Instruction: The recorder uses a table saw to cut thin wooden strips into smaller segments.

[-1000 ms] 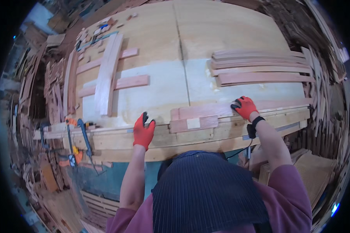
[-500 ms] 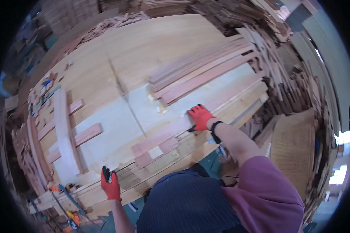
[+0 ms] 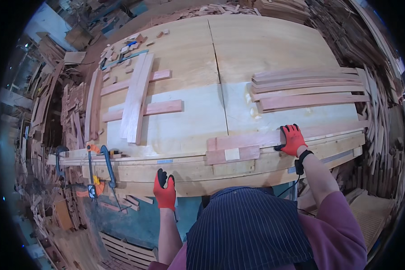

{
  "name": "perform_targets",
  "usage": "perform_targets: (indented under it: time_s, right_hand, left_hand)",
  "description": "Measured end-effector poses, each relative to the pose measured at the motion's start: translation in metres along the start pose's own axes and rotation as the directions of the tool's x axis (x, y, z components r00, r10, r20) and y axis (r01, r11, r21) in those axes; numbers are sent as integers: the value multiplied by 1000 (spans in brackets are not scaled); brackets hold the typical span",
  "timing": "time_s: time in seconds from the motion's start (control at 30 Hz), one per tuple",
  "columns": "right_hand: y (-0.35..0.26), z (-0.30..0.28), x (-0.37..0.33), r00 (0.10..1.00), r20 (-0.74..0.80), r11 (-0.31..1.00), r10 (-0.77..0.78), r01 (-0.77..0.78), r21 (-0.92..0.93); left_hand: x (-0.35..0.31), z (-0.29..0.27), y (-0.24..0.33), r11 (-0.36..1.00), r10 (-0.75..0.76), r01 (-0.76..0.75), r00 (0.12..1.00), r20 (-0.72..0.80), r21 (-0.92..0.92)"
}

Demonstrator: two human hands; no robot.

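My right hand [image 3: 293, 140], in a red glove with black fingertips, is on a long pinkish wooden board [image 3: 256, 138] lying along the bench's near edge. Its fingertips curl over the board's far side while the thumb lies toward the near side. My left hand [image 3: 165, 190], gloved the same way, hovers by the front edge with thumb and fingers apart and nothing in them. Between the hands, a short pink wood piece [image 3: 213, 156] with a pale square block [image 3: 232, 154] on it sits against the long board.
Stacked pink strips [image 3: 310, 100] lie at the right of the worktable [image 3: 184, 130]. On the left, pale planks [image 3: 137, 101] cross two pinkish slats [image 3: 166, 107]. Blue-and-orange clamps [image 3: 107, 166] grip the front left edge. Small wood offcuts [image 3: 123, 51] scatter at the far left.
My view has swung toward the left, so the bench looks level and more of its left side shows. My right hand stays on the board; my left remains open near the edge.
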State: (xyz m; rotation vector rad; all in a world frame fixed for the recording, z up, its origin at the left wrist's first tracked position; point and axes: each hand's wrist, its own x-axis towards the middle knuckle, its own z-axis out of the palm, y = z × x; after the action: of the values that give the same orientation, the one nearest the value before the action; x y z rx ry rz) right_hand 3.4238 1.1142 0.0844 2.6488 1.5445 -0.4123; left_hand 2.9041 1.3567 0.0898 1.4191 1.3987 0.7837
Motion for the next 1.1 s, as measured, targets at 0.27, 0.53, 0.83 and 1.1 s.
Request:
perform_targets:
  time_s: [0.27, 0.53, 0.83, 1.1]
  right_hand:
    - [3, 4, -13, 1000, -19, 999, 17, -16, 47]
    - [0, 10, -24, 998, -35, 998, 58, -58, -8]
    - [5, 23, -13, 996, -61, 998, 64, -66, -24]
    - [9, 30, -6, 997, -29, 996, 75, -76, -46]
  left_hand:
    - [-69, -52, -24, 997, 45, -40, 996, -71, 71]
    - [-167, -102, -41, 969, 111, -85, 989, -102, 232]
    - [-291, -163, -78, 970, 0, 39, 987, -159, 240]
    - [-386, -190, -97, 959, -229, 267, 930, -289, 100]
